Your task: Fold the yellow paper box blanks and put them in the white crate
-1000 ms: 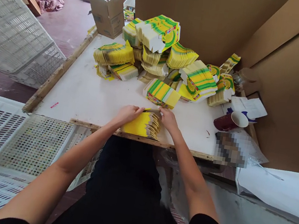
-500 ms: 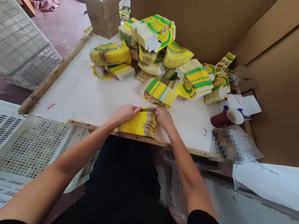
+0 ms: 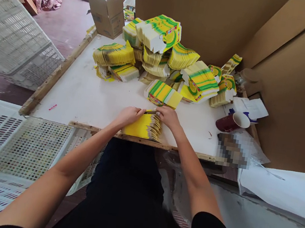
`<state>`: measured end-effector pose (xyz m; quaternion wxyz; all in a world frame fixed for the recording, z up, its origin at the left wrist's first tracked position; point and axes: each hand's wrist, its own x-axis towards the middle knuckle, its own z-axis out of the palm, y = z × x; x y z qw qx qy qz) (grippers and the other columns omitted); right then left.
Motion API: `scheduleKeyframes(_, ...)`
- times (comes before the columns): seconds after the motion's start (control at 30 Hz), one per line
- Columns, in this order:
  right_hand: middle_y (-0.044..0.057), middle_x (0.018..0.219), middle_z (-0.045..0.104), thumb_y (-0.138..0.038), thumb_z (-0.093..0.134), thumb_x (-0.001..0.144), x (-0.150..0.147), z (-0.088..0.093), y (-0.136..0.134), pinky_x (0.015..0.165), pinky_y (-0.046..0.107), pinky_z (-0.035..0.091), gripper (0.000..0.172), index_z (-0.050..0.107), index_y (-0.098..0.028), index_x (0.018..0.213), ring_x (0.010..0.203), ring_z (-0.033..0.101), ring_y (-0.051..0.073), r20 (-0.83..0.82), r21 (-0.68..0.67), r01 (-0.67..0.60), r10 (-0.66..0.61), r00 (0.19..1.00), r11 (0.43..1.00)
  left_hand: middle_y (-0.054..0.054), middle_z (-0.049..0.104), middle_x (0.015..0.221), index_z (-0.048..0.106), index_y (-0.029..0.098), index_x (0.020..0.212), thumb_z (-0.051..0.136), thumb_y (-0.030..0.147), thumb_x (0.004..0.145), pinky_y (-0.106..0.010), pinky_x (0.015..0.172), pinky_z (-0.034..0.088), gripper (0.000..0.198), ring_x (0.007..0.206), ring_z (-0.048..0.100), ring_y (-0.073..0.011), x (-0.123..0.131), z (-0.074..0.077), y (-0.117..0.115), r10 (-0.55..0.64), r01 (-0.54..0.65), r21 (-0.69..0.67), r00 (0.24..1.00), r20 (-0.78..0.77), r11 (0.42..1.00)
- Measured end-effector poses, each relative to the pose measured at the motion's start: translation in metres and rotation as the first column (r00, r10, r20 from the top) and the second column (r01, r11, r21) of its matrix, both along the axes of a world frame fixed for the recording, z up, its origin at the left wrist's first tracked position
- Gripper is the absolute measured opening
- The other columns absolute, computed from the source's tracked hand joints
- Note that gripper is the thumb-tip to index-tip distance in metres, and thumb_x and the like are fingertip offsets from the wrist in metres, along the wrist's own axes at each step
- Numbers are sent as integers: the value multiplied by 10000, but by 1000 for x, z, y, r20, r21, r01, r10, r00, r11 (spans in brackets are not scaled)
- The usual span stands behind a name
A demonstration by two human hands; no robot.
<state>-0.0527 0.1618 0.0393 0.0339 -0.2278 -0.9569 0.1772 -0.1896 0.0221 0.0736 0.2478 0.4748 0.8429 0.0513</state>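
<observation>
A fanned stack of flat yellow cartons point(image 3: 138, 126) lies at the table's front edge, its grey-brown ends towards the right. At the far side of this stack, my left hand point(image 3: 130, 116) grips the left end of one carton point(image 3: 150, 111), thumb on top. My right hand point(image 3: 168, 117) is closed on the same carton's right end, its fingers pinched together. Part of that carton is hidden by the fingers. Just beyond my hands lies a smaller bundle of green, yellow and white cartons point(image 3: 163, 94).
A heap of carton bundles point(image 3: 159, 34) covers the back of the white table point(image 3: 65, 94). An open cardboard box point(image 3: 107, 16) stands back left. On the right are a dark red mug point(image 3: 228, 122), papers and a plastic bag. White plastic crates point(image 3: 29, 148) stand at the left.
My right hand has shifted slightly left and turned, its fingers now over the carton's end. The opening visible between my hands has narrowed. The camera view has moved slightly.
</observation>
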Motion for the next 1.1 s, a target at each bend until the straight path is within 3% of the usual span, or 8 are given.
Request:
scheduleKeyframes(0.23,110,1013,720,-145,477,865,-9,25,2,731,273,430,281,721,-166,1002,971,637,219,232,128,-168,136,963,977,-130,712,1116,707,158,1058,238,447,945,-308,854,458,562,1068,639,-277,1,1,0,-22,22,-2,1000,-7,1000)
scheduleKeyframes(0.37,133,1019,719,-172,482,864,-14,30,1,726,282,424,273,712,-142,1008,962,642,236,314,140,-198,146,938,970,-119,708,1131,704,179,1078,239,433,947,-317,874,456,545,1074,637,-275,1,0,-1,-34,34,8,999,-15,999)
scheduleKeyframes(0.6,165,1010,723,-194,483,846,-33,33,-1,750,291,443,289,706,-121,1013,961,655,257,290,98,-67,36,957,993,-47,645,1268,521,286,1345,260,420,956,-329,966,427,487,1180,587,-249,0,-2,-4,-47,48,43,999,-10,998)
scheduleKeyframes(0.73,140,906,738,-170,515,796,-46,27,-5,784,286,459,224,723,-115,856,927,659,242,136,-81,156,-144,980,984,-41,624,1300,456,293,1392,265,416,961,-334,972,428,488,1196,577,-250,0,0,-4,-42,42,33,999,-3,999)
scheduleKeyframes(0.8,96,791,733,-127,533,745,-51,22,-9,782,286,483,176,708,-122,759,860,667,224,43,-371,302,-309,950,878,-23,614,1314,436,310,1402,265,411,963,-323,977,425,483,1202,572,-237,0,1,-4,-35,35,34,999,-4,999)
scheduleKeyframes(0.87,44,667,704,-78,507,715,-55,16,-15,741,286,518,190,690,-129,732,743,673,191,21,-670,338,-438,899,661,-9,606,1324,416,319,1413,269,406,963,-313,982,422,482,1207,569,-228,0,1,-4,-28,28,39,1000,2,999)
scheduleKeyframes(0.93,6,586,669,-34,462,695,-57,12,-19,693,282,544,251,684,-133,757,631,662,159,34,-813,299,-472,881,500,-13,589,1344,398,303,1426,277,392,962,-306,990,414,488,1218,561,-226,0,1,-4,-30,29,51,999,18,998)
scheduleKeyframes(1.1,-24,541,640,-13,462,635,-58,5,-22,679,274,566,262,673,-150,708,538,632,128,15,-922,194,-470,882,335,-44,573,1361,440,258,1406,297,375,956,-298,984,412,487,1210,565,-240,-2,-1,-4,-46,42,91,998,49,995)
